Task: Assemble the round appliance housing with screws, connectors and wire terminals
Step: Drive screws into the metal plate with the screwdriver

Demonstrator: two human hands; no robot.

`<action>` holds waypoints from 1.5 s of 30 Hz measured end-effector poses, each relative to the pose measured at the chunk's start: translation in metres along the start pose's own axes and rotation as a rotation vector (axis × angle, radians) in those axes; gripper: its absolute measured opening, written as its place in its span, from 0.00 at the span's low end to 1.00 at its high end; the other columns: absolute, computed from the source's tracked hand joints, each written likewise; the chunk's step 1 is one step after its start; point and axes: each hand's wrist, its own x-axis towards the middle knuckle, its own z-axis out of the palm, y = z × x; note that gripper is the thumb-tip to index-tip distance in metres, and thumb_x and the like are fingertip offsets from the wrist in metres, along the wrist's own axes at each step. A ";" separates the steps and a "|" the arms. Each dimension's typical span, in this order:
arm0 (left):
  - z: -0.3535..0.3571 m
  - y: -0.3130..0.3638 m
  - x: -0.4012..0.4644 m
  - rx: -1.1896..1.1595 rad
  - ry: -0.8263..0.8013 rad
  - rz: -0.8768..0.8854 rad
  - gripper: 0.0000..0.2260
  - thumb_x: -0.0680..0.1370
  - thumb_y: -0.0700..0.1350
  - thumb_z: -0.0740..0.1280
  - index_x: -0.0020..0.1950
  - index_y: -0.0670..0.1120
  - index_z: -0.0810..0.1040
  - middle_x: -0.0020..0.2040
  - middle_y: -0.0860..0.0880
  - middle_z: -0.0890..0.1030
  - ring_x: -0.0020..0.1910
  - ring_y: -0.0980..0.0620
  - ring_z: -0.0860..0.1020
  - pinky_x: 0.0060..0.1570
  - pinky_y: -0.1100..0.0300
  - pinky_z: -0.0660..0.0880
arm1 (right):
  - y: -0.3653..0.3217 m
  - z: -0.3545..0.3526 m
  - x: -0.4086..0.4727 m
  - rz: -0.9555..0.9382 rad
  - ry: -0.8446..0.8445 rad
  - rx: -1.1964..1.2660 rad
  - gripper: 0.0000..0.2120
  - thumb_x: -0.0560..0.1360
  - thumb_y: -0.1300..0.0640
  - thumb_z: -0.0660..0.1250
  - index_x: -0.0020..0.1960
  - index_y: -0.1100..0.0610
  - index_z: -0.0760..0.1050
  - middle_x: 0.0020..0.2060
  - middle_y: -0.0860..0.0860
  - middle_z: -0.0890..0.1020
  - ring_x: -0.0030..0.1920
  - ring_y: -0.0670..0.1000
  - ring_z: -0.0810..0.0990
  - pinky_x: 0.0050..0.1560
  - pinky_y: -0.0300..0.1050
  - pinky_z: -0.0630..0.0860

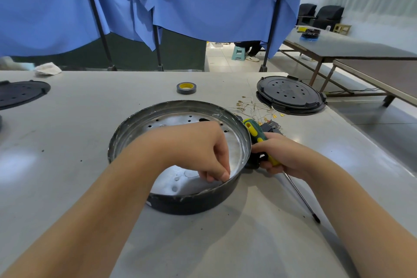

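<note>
Metal housing (pixel 180 160) mid-table: your left hand (pixel 203 153) pinches something tiny inside; your right hand (pixel 279 156) grips the screwdriver (pixel 255 131).

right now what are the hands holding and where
The right hand grips the screwdriver round the lower part of its handle, shaft pointing toward the person. The left hand reaches into the housing, fingertips pinched; what they hold cannot be told.

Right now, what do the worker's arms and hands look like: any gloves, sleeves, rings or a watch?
Both forearms are bare for as far as the picture shows them; no sleeve edge is in view. The left hand and the right hand wear no gloves. No ring, watch, wristband or marking shows on either one.
</note>
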 end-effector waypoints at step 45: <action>0.061 -0.035 -0.036 0.773 0.785 0.418 0.14 0.74 0.54 0.66 0.33 0.47 0.74 0.32 0.51 0.73 0.29 0.49 0.71 0.29 0.58 0.66 | 0.011 -0.002 0.011 -0.114 0.464 -0.686 0.18 0.77 0.44 0.63 0.60 0.55 0.71 0.47 0.50 0.73 0.46 0.51 0.72 0.43 0.44 0.69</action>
